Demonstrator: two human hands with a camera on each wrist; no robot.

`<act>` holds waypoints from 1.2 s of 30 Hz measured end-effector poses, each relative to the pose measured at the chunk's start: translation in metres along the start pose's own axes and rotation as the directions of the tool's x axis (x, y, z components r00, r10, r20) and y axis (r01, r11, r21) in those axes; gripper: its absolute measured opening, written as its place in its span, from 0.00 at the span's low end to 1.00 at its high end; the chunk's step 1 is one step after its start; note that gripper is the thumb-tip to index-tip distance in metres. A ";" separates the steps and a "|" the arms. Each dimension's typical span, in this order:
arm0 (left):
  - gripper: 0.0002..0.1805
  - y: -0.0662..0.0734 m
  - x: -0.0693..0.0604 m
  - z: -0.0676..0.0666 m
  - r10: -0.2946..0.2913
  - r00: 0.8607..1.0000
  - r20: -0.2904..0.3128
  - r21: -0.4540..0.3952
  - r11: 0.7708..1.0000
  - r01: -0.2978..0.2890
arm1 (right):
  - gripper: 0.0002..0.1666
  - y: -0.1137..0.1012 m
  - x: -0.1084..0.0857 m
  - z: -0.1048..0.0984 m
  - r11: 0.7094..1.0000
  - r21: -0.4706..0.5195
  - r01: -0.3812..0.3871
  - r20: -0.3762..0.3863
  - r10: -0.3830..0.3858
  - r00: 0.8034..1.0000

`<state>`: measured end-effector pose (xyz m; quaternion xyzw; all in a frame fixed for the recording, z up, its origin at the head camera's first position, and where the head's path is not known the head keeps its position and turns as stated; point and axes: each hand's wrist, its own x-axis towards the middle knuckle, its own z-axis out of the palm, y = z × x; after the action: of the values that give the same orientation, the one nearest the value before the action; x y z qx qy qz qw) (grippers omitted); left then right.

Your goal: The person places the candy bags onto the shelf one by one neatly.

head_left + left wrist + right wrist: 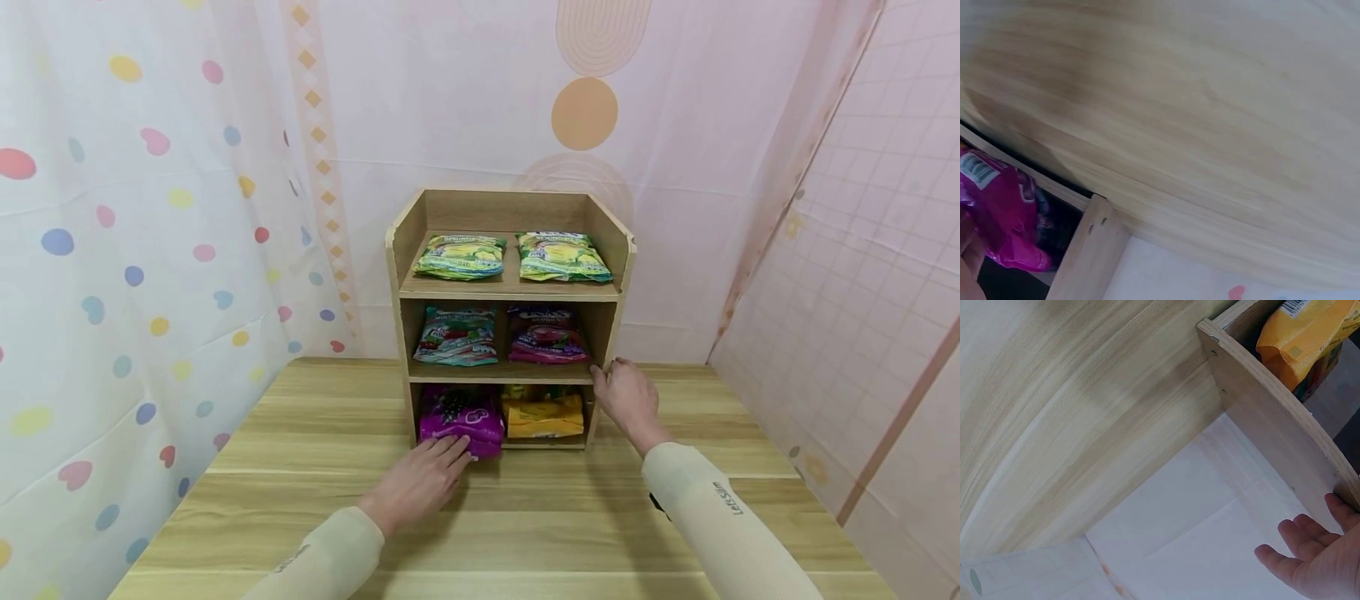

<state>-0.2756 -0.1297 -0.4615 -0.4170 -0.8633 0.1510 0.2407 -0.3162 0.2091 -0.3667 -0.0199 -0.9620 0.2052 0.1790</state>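
A small wooden shelf [517, 292] with three levels stands on the table. My left hand [423, 483] rests its fairly straight fingers on the front of a purple candy bag [474, 423] in the bottom left compartment; the thumb is hidden. The bag's lower front sticks out slightly past the shelf. In the left wrist view, the fingers [969, 247] touch the shiny purple wrapper beside its barcode. At the shelf's right side panel [1272, 409], my right hand [628, 398] grips the front edge between thumb and index finger. Its other fingers [1275, 562] hang loosely outside the panel.
A yellow candy bag [543, 417] lies in the bottom right compartment. The middle level holds a teal bag [457, 337] and a dark red bag [547, 335]. Two yellow-green bags, one left [461, 256] and one right [562, 256], lie on top. Patterned curtains [187, 208] surround the wooden table [525, 533].
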 end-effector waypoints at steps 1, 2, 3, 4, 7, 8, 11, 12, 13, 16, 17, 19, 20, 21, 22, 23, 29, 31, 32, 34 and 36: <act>0.25 0.000 0.001 0.000 -0.010 1.000 0.008 -0.008 1.000 0.010 | 0.29 0.000 0.000 0.000 1.000 0.001 -0.001 0.000 0.001 1.000; 0.25 0.000 0.002 0.000 -0.019 1.000 0.016 -0.017 1.000 0.020 | 0.29 0.000 0.000 0.000 1.000 0.001 -0.002 0.000 0.002 1.000; 0.26 0.000 0.003 0.000 -0.031 0.999 0.025 -0.028 0.999 0.032 | 0.29 0.000 0.000 0.000 1.000 0.002 -0.002 0.001 0.002 1.000; 0.27 0.000 0.003 0.001 -0.045 0.998 0.039 -0.044 0.998 0.046 | 0.29 0.000 0.000 0.000 1.000 0.001 -0.003 0.002 0.003 1.000; 0.29 -0.003 0.004 0.004 -0.091 0.992 0.083 -0.071 0.993 0.096 | 0.29 0.000 0.000 0.000 1.000 0.000 -0.003 0.007 0.003 1.000; 0.29 -0.004 0.004 0.005 -0.104 0.990 0.091 -0.071 0.991 0.110 | 0.29 0.000 0.000 0.000 1.000 0.001 -0.004 0.008 0.004 1.000; 0.31 -0.008 0.005 0.007 -0.132 0.986 0.102 -0.053 0.989 0.138 | 0.28 0.000 -0.001 -0.001 1.000 0.003 -0.003 0.010 0.003 1.000; 0.31 -0.009 0.005 0.008 -0.135 0.986 0.100 -0.047 0.989 0.140 | 0.28 -0.001 -0.001 -0.001 1.000 0.005 -0.003 0.010 0.003 1.000; 0.31 -0.009 0.006 0.007 -0.137 0.986 0.097 -0.047 0.989 0.142 | 0.29 -0.001 -0.001 -0.001 1.000 0.006 -0.003 0.009 0.003 1.000; 0.30 -0.010 0.007 0.006 -0.141 0.985 0.103 -0.078 0.986 0.149 | 0.29 -0.001 -0.001 -0.001 1.000 0.009 -0.002 0.007 0.002 1.000; 0.30 -0.010 0.007 0.006 -0.142 0.984 0.107 -0.094 0.984 0.152 | 0.29 -0.001 -0.001 -0.001 1.000 0.010 -0.002 0.007 0.002 1.000; 0.30 -0.010 0.007 0.005 -0.140 0.983 0.115 -0.118 0.981 0.154 | 0.29 -0.001 0.000 -0.002 1.000 0.011 -0.001 0.007 0.001 1.000; 0.31 -0.009 0.008 0.005 -0.139 0.983 0.123 -0.122 0.981 0.154 | 0.29 -0.001 0.000 -0.002 1.000 0.010 -0.002 0.006 0.002 1.000; 0.32 -0.009 0.008 0.004 -0.138 0.982 0.131 -0.125 0.980 0.154 | 0.29 -0.001 0.000 -0.002 1.000 0.008 -0.002 0.006 0.002 1.000; 0.33 -0.008 0.008 0.004 -0.138 0.981 0.138 -0.122 0.980 0.155 | 0.29 -0.001 0.000 -0.002 1.000 0.007 -0.002 0.005 0.002 1.000; 0.34 -0.007 0.008 0.004 -0.138 0.980 0.146 -0.116 0.981 0.156 | 0.28 -0.001 0.000 -0.001 1.000 0.007 -0.002 0.004 0.002 1.000; 0.36 -0.004 0.014 0.004 -0.150 0.976 0.157 -0.107 0.980 0.168 | 0.28 0.000 0.000 -0.001 1.000 0.003 -0.004 0.000 0.004 1.000; 0.36 -0.003 0.017 0.004 -0.157 0.974 0.162 -0.108 0.979 0.175 | 0.28 0.000 0.000 0.000 1.000 0.002 -0.005 0.001 0.005 1.000; 0.36 -0.003 0.018 0.004 -0.161 0.973 0.168 -0.108 0.978 0.180 | 0.28 0.000 0.000 0.000 1.000 0.002 -0.005 0.002 0.005 1.000; 0.36 -0.003 0.020 0.004 -0.170 0.969 0.181 -0.110 0.975 0.191 | 0.28 0.000 0.000 0.000 1.000 0.003 -0.006 0.004 0.006 1.000; 0.36 -0.003 0.021 0.005 -0.176 0.965 0.192 -0.109 0.974 0.199 | 0.27 0.000 0.000 0.000 1.000 0.005 -0.007 0.003 0.007 1.000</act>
<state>-0.2913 -0.1156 -0.4580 -0.3323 -0.9252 0.1091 0.1472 -0.3164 0.2092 -0.3671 -0.0224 -0.9617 0.2082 0.1768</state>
